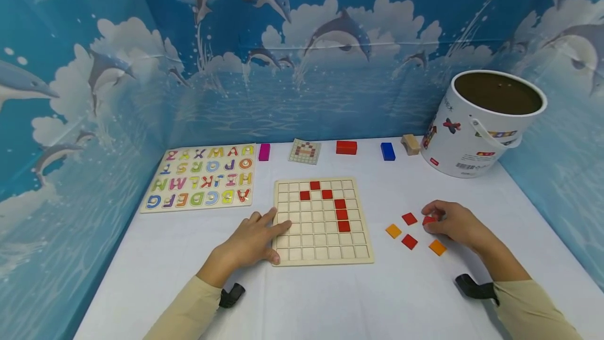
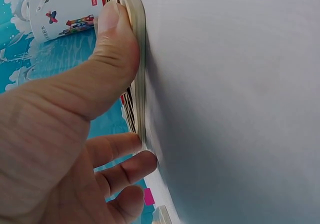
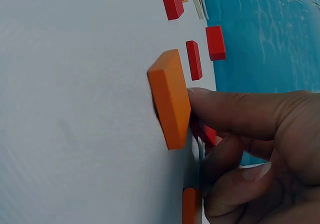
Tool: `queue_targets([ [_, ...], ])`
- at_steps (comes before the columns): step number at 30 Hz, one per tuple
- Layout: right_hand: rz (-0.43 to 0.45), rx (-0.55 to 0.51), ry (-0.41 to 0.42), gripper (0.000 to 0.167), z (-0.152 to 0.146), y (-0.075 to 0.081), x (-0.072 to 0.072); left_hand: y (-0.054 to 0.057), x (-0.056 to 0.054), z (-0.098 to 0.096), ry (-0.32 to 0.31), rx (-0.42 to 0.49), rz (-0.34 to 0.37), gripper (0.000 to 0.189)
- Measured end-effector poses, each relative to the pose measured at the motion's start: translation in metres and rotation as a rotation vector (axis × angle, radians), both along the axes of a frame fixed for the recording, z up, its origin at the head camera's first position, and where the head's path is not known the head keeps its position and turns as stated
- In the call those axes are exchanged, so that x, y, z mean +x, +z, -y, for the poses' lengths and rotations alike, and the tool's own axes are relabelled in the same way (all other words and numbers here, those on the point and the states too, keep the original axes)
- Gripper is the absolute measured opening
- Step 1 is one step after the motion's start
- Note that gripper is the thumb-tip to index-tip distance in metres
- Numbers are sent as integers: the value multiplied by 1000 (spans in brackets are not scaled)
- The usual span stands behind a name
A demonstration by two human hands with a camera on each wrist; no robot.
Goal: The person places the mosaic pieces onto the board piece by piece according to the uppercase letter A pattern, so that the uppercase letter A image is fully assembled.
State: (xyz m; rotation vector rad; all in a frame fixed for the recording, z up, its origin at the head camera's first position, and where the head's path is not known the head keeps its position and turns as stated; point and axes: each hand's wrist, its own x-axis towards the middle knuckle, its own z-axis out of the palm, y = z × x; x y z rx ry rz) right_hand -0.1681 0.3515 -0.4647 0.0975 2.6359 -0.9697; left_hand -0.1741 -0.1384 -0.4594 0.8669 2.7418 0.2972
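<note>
A square wooden grid board (image 1: 309, 245) lies on the table, with several red tiles set in its cells. My left hand (image 1: 252, 237) rests at the board's left edge, fingers spread and thumb at the near-left corner; the left wrist view shows the thumb (image 2: 112, 39) against the board's rim. To the right of the board, my right hand (image 1: 455, 224) pinches a red tile (image 1: 429, 220) between thumb and fingertips. Loose around it are a red tile (image 1: 409, 219), another red tile (image 1: 409, 241), an orange tile (image 1: 394, 231) and a second orange tile (image 1: 438, 247).
A small pattern card (image 1: 304, 151) lies behind the board. An alphabet puzzle board (image 1: 198, 177) is on the left. Along the back stand a magenta block (image 1: 264, 152), red block (image 1: 346, 147), blue block (image 1: 388, 151), wooden piece (image 1: 410, 144) and white bucket (image 1: 464, 140).
</note>
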Motion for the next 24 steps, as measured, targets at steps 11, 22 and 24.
queue_targets([
  [11, -12, -80, -59, 48, -2, 3, -1, 0, 0, 1, -10, 10, -1, 88],
  [22, -66, -312, -165, 59, -1, 12, -6, -1, 0, 1, -8, 10, 1, 88],
  [24, -83, -369, -184, 62, -1, 13, -8, 0, 0, 1, -8, 9, 0, 88],
])
